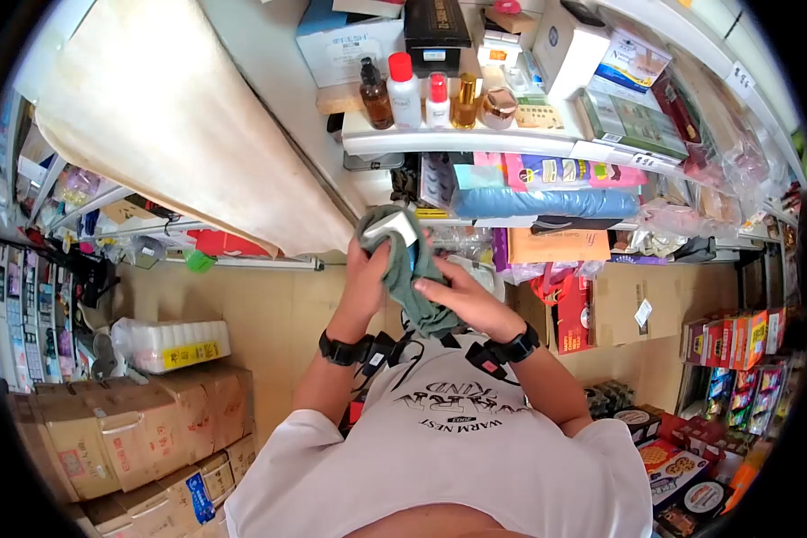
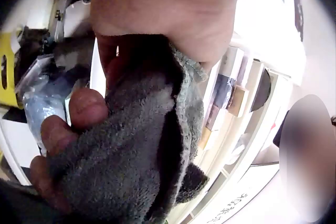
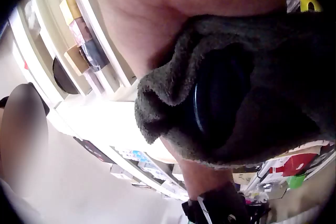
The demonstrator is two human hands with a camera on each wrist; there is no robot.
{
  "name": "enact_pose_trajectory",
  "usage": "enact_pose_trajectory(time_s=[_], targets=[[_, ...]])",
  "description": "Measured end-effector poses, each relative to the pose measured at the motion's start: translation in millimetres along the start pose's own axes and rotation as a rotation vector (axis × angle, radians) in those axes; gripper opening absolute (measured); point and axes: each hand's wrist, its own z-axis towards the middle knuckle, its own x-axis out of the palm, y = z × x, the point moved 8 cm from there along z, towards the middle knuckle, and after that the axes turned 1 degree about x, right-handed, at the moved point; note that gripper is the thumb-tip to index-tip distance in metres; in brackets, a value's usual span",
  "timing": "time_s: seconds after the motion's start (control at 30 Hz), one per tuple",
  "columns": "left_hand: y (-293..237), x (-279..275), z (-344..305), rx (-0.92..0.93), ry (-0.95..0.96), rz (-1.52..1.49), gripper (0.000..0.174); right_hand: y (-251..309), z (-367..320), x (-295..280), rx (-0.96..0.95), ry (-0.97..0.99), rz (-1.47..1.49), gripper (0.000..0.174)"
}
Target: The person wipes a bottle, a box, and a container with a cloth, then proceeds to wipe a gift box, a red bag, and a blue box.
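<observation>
A dark green fuzzy cloth is bunched between both hands in front of the chest. My left hand grips its left side, next to a white, flat-faced item that the cloth partly wraps. My right hand pinches the cloth's right side, thumb on top. In the left wrist view the cloth hangs below the palm, with fingertips pressed against it. Inside a fold in the right wrist view shows a dark item with a shiny curved edge; most of it is hidden.
Ahead is a white shelf bearing several bottles and boxes. A large pale board slants at the left. Brown cartons stack at the lower left, below a wrapped pack of white rolls. More boxed goods stand at the right.
</observation>
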Motion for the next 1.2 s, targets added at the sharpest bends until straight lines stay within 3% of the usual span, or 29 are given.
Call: enact_pose_trajectory(time_s=[0.07, 0.3, 0.63, 0.7, 0.73, 0.87, 0.97, 1.03, 1.1, 1.2], targets=[[-5.6, -7.8, 0.7, 0.062, 0.049, 0.032, 0.038, -2.7, 1.5, 4.3, 0.033, 0.023, 0.068, 0.049], [-43.1, 2.7, 2.9, 0.148, -0.081, 0.030, 0.043, 21.5, 6.9, 13.3, -0.083, 0.110, -0.018, 0.047], [-40.5, 15.6, 6.2, 0.135, 0.194, -0.056, 0.052, 34.9, 0.1, 11.1, -0.207, 0.136, -0.132, 0.051], [-22.3, 27.6, 6.5, 0.028, 0.255, -0.225, 0.058, 36.0, -1.5, 9.8, -0.276, 0.094, -0.150, 0.045], [-25.9, 34.0, 8.4, 0.093, 0.273, -0.073, 0.059, 32.1, -1.6, 3.5, -0.253, 0.024, -0.148, 0.042], [0.0, 44.4, 9.8, -0.047, 0.155, -0.092, 0.038, 34.1, -6.5, -16.7, -0.329, -0.301, -0.152, 0.034], [45.8, 15.8, 4.7, -0.071, -0.064, 0.165, 0.029, 30.2, -9.5, -35.4, -0.324, -0.543, -0.166, 0.036], [27.8, 33.3, 4.6, -0.040, -0.067, 0.224, 0.028, 18.2, -8.4, -51.7, -0.206, -0.635, -0.270, 0.042], [6.9, 34.2, 18.0, 0.061, -0.123, 0.435, 0.028, 22.4, -10.2, -48.6, -0.242, -0.688, -0.296, 0.044], [4.1, 29.6, 35.4, -0.019, -0.258, 0.195, 0.027, 26.7, -12.7, -47.8, -0.278, -0.706, -0.348, 0.047]])
